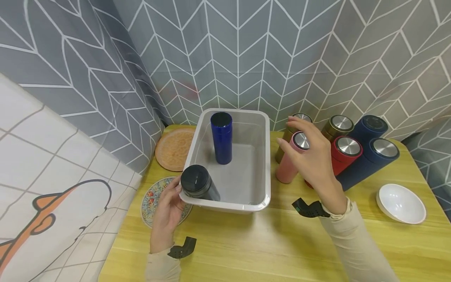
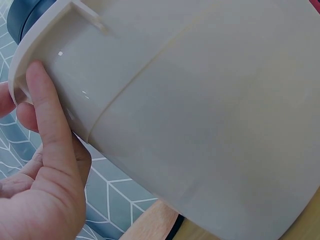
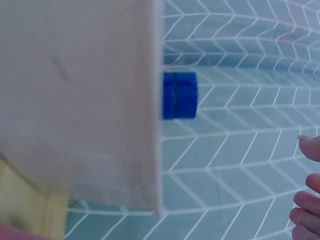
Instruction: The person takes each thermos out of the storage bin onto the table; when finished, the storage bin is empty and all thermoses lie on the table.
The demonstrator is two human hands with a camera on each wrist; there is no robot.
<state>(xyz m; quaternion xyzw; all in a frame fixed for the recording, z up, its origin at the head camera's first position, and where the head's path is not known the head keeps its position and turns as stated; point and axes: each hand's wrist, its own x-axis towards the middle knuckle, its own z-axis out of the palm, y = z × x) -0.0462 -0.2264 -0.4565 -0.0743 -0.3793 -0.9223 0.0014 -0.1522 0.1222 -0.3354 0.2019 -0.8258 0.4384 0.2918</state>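
A pale grey plastic bin (image 1: pixel 261 172) holds an upright blue thermos (image 1: pixel 222 141) and a dark grey thermos (image 1: pixel 201 184), which stands in the near left corner. My left hand (image 1: pixel 169 209) grips the bin's rim at that corner; the left wrist view shows its fingers (image 2: pixel 47 100) against the outer wall. My right hand (image 1: pixel 310 156) is over the right side of the table, thumb and fingers spread apart around nothing. Closest to it is a pink thermos (image 1: pixel 287 166), its steel-topped lid visible between thumb and fingers. Whether they touch is hard to tell.
Right of the bin stand several more thermoses: red (image 1: pixel 347 150), bronze (image 1: pixel 340 125) and dark blue (image 1: pixel 375 156). A white bowl (image 1: pixel 401 203) is at the far right. Left of the bin lie a round orange mat (image 1: pixel 174 149) and a patterned round mat (image 1: pixel 151 203). Grey curtains hang behind.
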